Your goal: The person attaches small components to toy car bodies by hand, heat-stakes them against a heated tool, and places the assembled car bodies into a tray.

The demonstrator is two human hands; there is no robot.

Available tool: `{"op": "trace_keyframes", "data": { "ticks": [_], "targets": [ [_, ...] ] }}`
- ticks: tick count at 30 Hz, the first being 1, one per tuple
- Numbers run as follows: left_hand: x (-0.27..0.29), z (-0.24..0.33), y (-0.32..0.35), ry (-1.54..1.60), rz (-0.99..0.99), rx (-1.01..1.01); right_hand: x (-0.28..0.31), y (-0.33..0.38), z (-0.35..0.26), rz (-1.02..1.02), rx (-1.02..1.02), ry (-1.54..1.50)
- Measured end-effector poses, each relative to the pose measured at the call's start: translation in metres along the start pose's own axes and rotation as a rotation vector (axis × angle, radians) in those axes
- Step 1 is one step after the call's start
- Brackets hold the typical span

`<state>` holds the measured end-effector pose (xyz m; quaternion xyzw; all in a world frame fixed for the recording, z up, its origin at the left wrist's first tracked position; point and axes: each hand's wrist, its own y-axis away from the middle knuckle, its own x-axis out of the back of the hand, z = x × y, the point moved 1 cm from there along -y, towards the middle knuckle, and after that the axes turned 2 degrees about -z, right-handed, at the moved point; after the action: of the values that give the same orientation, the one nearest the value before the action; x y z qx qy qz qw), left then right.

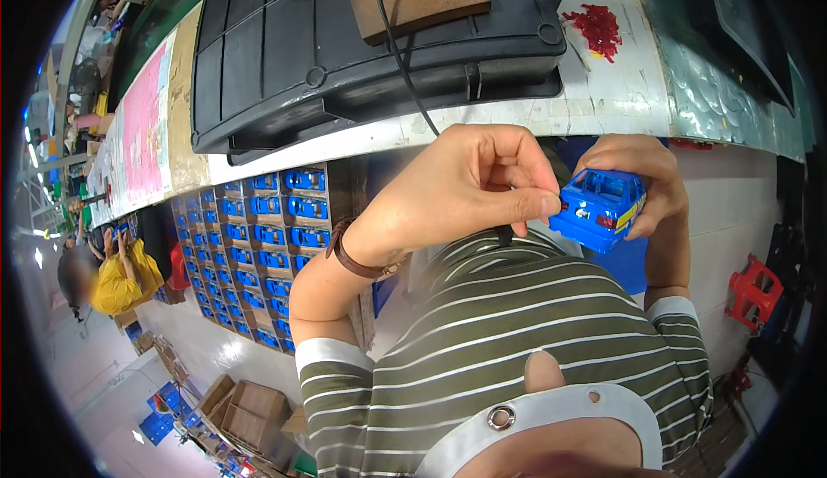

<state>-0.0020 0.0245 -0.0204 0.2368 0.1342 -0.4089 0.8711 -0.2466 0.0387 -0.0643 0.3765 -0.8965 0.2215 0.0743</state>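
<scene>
Your right hand (pixel 642 176) is wrapped around a small blue toy car body (pixel 600 208), fingers over its roof side and thumb beneath, so the shell sits clamped in that palm just above your striped shirt (pixel 517 323). Your left hand (pixel 469 189) is pinched shut, thumb against forefinger, with the tips touching the car's near end; whether a small part sits between them cannot be told. Judged from its size, the shell is light and rigid, likely a hard hollow moulding with open window frames that could flex or crack under squeeze. Hold it by the solid lower sides, not the thin pillars. The glossy paint may be slippery. Beyond your left hand, trays of blue parts (pixel 258 237) are stacked below the bench edge (pixel 345 140).
</scene>
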Motion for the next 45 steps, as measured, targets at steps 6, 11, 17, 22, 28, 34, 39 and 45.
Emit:
{"op": "trace_keyframes", "data": {
  "ticks": [6, 11, 17, 22, 28, 34, 39, 45],
  "targets": [
    [0.002, -0.005, -0.006, 0.013, -0.022, 0.035, -0.002, 0.003, 0.007, 0.033, -0.031, -0.023],
    [-0.003, -0.015, -0.014, 0.180, -0.142, 0.017, -0.008, 0.007, 0.016, 0.044, 0.020, -0.116],
    [-0.009, -0.022, -0.019, 0.309, -0.156, -0.070, -0.028, 0.012, 0.031, 0.167, -0.085, -0.429],
    [-0.012, -0.025, -0.019, 0.340, -0.159, -0.131, -0.039, 0.028, 0.055, 0.161, -0.011, -0.807],
    [-0.012, -0.019, -0.017, -0.307, 0.227, -0.707, -0.046, 0.023, 0.056, 0.213, 0.017, -0.945],
    [-0.001, -0.012, -0.022, -0.530, 0.247, -0.862, -0.041, 0.012, 0.042, 0.350, -0.194, -1.029],
    [-0.017, -0.013, -0.016, 0.092, 0.396, -0.550, -0.035, -0.033, -0.050, 0.515, -0.554, -0.878],
    [-0.014, -0.012, -0.018, 0.505, 0.465, -0.435, -0.030, -0.034, -0.067, 0.397, -0.290, -0.892]
  ]
}}
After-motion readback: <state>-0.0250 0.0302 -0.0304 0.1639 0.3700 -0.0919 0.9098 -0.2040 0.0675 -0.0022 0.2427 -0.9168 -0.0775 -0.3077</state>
